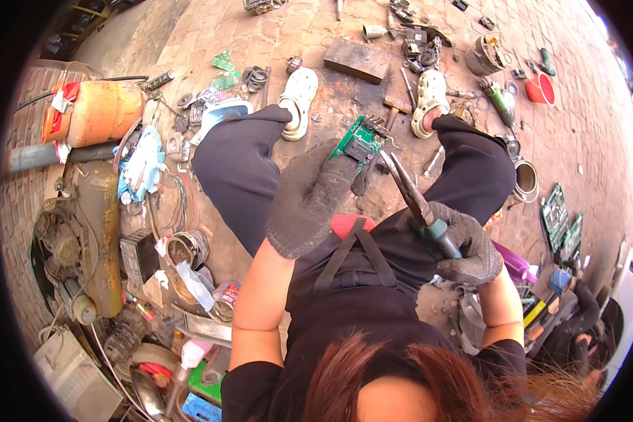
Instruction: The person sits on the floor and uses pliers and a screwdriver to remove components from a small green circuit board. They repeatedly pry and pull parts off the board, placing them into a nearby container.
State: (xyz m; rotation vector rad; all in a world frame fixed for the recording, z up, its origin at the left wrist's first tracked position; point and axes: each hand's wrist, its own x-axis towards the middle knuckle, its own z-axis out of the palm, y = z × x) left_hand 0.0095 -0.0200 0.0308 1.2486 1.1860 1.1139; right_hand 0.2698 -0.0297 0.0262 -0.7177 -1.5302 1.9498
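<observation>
My left hand (306, 200), in a dark grey knit glove, grips a green circuit board (362, 132) between fingers and thumb. Dark parts and bent metal pins show along the board's far and right edges. A pair of pliers (416, 204) with teal handles is in my gloved right hand (471, 250), jaws pointing up and left. The jaw tips look slightly apart and lie close to the board's right edge; whether they touch it I cannot tell. Both hands are above my lap, between my spread knees.
On the brick floor ahead lie a metal block (357, 60) and a hammer (398, 104). An angle grinder (498, 102) and a red bucket (541, 89) stand right. Left are an orange gas cylinder (105, 112), a compressor (98, 239) and open cans (188, 247); scrap boards (225, 79) lie beyond.
</observation>
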